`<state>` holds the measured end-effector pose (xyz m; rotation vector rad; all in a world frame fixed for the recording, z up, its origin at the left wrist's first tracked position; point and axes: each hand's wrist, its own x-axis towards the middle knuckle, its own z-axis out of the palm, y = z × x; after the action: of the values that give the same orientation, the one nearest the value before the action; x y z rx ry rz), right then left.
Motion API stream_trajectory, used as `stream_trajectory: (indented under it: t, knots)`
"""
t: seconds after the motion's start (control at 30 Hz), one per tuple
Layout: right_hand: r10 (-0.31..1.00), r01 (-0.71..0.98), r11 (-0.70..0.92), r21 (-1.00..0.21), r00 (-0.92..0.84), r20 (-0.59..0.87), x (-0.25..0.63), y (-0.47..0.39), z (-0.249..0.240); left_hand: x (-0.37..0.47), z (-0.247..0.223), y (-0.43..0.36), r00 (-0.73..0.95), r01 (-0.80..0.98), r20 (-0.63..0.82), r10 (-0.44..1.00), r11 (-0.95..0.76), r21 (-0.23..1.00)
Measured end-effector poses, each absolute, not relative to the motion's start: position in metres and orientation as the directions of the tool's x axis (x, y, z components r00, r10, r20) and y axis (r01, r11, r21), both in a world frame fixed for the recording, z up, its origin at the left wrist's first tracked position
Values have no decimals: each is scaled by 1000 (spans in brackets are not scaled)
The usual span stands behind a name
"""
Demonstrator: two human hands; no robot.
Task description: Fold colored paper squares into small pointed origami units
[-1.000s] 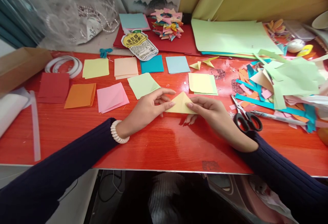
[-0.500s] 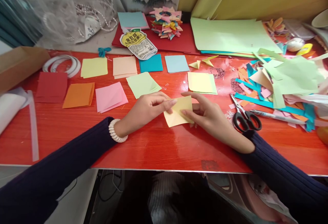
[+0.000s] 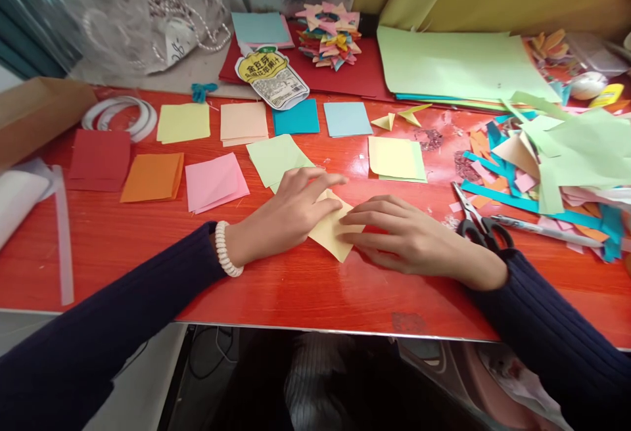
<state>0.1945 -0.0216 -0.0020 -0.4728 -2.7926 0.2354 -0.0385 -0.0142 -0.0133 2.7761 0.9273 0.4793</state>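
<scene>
A pale yellow paper square (image 3: 331,235) lies on the red table, turned cornerwise, one corner toward the front edge. My left hand (image 3: 294,211) rests on its left and upper part, fingers apart, the thumb on the paper. From the right, my right hand (image 3: 401,234) touches the sheet with spread fingertips. Just behind is a light green paper stack (image 3: 279,155), partly under my left fingers. A yellow and green stack (image 3: 397,158) lies behind my right hand.
Paper stacks in pink (image 3: 217,182), orange (image 3: 152,178) and red (image 3: 99,160) lie at left. Black-handled scissors (image 3: 480,224), a pen (image 3: 547,228) and paper scraps (image 3: 574,155) are at right. A folded-paper ring stack (image 3: 330,37) stands at the back.
The yellow square has gone from being held up between both hands to lying on the table, rotated. Both hands have turned palm down with fingers spread. The view has shifted slightly.
</scene>
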Motion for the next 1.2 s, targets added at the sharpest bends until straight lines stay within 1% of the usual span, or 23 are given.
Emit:
stream_trajectory:
  t: [0.07,0.13,0.27,0.4,0.47,0.53,0.63,0.73,0.83,0.97,1.2]
  knots:
    - [328,279,937,-209,-909,257,191,-23,-2,-40,-11,-13,807,516,219,549,-835,191]
    - [342,292,932,-214,-904,257,189,-25,-3,-41,-7,-12,843,482,173,509,-859,174]
    - [390,329,914,-236,-873,292,187,-27,-7,-46,2,-9,860,469,108,498,-857,214]
    - [374,318,923,-218,-874,309,182,-31,-10,-48,6,-7,866,463,46,498,-834,300]
    - [365,311,926,-212,-880,304,179,-33,-11,-48,7,-7,863,469,30,504,-823,319]
    - [380,314,918,-242,-872,310,178,-35,-13,-48,8,-8,864,472,17,503,-821,323]
    - [483,357,853,-380,-817,316,175,-36,-15,-50,9,-9,869,464,10,495,-822,331]
    - [619,412,724,-554,-743,256,172,-37,-14,-55,10,-9,875,449,25,483,-830,331]
    - [726,473,599,-646,-660,191,168,-38,-13,-59,12,-8,887,421,43,460,-843,334]
    - [811,547,501,-670,-568,143,165,-40,-13,-61,13,-7,901,393,38,431,-853,343]
    - [837,595,488,-639,-528,148,159,-43,-15,-61,21,-7,919,364,12,394,-859,360]
